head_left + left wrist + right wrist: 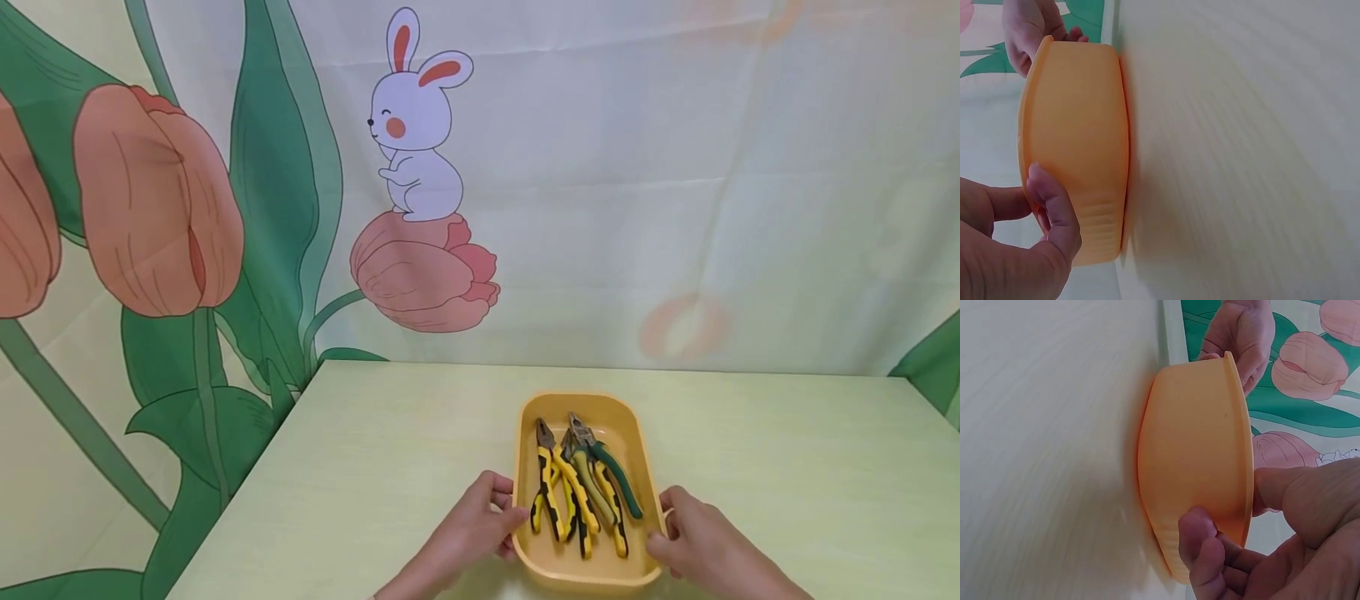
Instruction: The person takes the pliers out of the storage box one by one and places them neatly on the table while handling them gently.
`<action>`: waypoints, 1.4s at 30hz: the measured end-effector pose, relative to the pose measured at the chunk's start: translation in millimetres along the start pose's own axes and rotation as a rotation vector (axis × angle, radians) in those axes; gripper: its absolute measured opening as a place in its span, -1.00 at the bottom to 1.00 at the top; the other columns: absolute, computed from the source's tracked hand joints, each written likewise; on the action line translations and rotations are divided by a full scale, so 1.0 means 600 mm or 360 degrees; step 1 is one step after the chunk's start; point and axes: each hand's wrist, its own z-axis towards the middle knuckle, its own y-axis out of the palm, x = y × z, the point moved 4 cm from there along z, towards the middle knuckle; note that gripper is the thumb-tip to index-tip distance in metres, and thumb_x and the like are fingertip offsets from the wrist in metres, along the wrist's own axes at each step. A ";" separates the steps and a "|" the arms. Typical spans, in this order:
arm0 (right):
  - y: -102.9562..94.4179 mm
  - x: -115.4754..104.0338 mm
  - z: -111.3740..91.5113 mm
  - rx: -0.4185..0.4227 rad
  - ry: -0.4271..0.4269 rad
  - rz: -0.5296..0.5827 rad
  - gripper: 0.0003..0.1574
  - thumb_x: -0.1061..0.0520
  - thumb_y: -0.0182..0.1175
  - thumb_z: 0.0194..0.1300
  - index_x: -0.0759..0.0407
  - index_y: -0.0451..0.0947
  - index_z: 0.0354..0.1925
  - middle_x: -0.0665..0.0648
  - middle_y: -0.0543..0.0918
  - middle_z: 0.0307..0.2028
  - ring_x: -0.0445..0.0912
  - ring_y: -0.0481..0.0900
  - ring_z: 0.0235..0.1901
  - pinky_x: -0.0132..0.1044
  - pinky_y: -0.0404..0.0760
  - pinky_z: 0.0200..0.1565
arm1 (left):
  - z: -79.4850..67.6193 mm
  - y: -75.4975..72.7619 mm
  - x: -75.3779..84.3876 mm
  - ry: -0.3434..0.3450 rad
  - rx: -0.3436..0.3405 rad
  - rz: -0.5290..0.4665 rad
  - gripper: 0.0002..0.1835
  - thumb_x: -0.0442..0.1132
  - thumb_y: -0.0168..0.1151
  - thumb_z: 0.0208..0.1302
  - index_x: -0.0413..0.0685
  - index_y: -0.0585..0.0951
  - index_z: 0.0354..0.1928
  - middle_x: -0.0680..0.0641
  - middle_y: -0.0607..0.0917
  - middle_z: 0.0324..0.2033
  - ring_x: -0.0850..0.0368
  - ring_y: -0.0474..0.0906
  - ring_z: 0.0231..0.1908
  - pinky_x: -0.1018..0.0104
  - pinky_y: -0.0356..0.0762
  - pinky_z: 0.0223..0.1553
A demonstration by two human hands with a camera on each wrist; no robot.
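A yellow-orange plastic tray point(551, 567) with rounded corners is at the near middle of the table. Inside it lie several pliers: some have yellow-and-black handles point(550, 496), one has dark green handles point(618, 479), one olive handles point(592, 487). My left hand point(483, 517) pinches the tray's left rim, thumb over the edge and fingers against the outer wall point(1079, 125). On the opposite side my right hand point(697, 537) grips the right rim the same way, its fingertips point(1197, 534) on the outside. Both wrist views show the tray's base close over the tabletop.
The pale green table point(375, 467) extends to both sides of the tray. Behind it hangs a cloth backdrop point(585, 208) printed with tulips, leaves and a white rabbit, meeting the table's back edge.
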 end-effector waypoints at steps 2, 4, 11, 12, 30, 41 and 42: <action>-0.004 0.003 -0.003 0.0007 -0.0013 0.0000 -0.53 0.20 0.18 0.11 0.36 0.35 -0.02 0.14 0.49 -0.46 -0.07 0.42 -0.50 -0.29 0.40 -0.40 | -0.001 0.005 0.001 0.0001 -0.0012 -0.0006 -0.68 -0.38 0.15 0.36 -0.30 0.32 0.06 -0.13 0.47 -0.25 0.19 0.52 -0.61 0.29 0.60 -0.53; -0.008 0.005 -0.005 0.0017 -0.0043 0.0003 -0.50 0.21 0.18 0.09 0.38 0.35 0.00 0.12 0.48 -0.45 -0.08 0.40 -0.47 -0.29 0.40 -0.38 | -0.002 0.009 0.002 0.0002 -0.0016 -0.0006 -0.69 -0.38 0.15 0.37 -0.29 0.32 0.05 -0.13 0.48 -0.25 0.20 0.52 -0.61 0.31 0.59 -0.54; -0.017 0.022 -0.012 0.0008 -0.0070 -0.0006 -0.48 0.23 0.22 0.10 0.39 0.36 0.02 0.11 0.50 -0.41 -0.09 0.42 -0.41 -0.25 0.42 -0.32 | -0.006 0.027 0.005 -0.0043 -0.0030 -0.0001 -0.73 -0.37 0.14 0.39 -0.27 0.33 0.02 -0.13 0.49 -0.28 0.20 0.52 -0.64 0.33 0.59 -0.56; -0.018 0.026 -0.012 -0.0002 -0.0051 -0.0008 -0.49 0.22 0.23 0.11 0.38 0.36 0.02 0.11 0.49 -0.41 -0.09 0.42 -0.40 -0.25 0.42 -0.31 | -0.008 0.030 0.005 -0.0054 -0.0040 -0.0010 -0.73 -0.37 0.13 0.39 -0.26 0.32 0.02 -0.12 0.49 -0.29 0.19 0.52 -0.64 0.34 0.59 -0.56; -0.045 0.102 -0.025 -0.0166 0.0179 -0.0152 -0.32 0.09 0.24 0.24 0.46 0.25 0.15 0.11 0.53 -0.38 -0.10 0.46 -0.40 -0.28 0.48 -0.29 | -0.015 0.104 0.016 -0.0199 -0.0117 -0.0101 -0.75 -0.36 0.14 0.40 -0.14 0.32 0.01 -0.06 0.46 -0.29 0.17 0.47 -0.59 0.40 0.50 -0.55; -0.061 0.143 -0.039 -0.0159 0.0203 -0.0198 -0.30 -0.01 0.32 0.26 0.49 0.31 0.08 0.07 0.55 -0.40 -0.12 0.46 -0.40 -0.27 0.51 -0.28 | -0.029 0.137 0.018 -0.0196 -0.0191 -0.0245 -0.73 -0.36 0.16 0.38 -0.09 0.26 -0.08 0.02 0.39 -0.35 0.20 0.42 -0.61 0.40 0.39 -0.54; -0.062 0.147 -0.042 -0.0148 0.0200 -0.0198 -0.32 0.01 0.36 0.23 0.48 0.34 0.05 0.07 0.55 -0.41 -0.12 0.46 -0.40 -0.27 0.50 -0.28 | -0.029 0.140 0.019 -0.0188 -0.0196 -0.0238 -0.72 -0.37 0.17 0.36 -0.09 0.26 -0.09 0.03 0.39 -0.36 0.20 0.41 -0.61 0.39 0.37 -0.54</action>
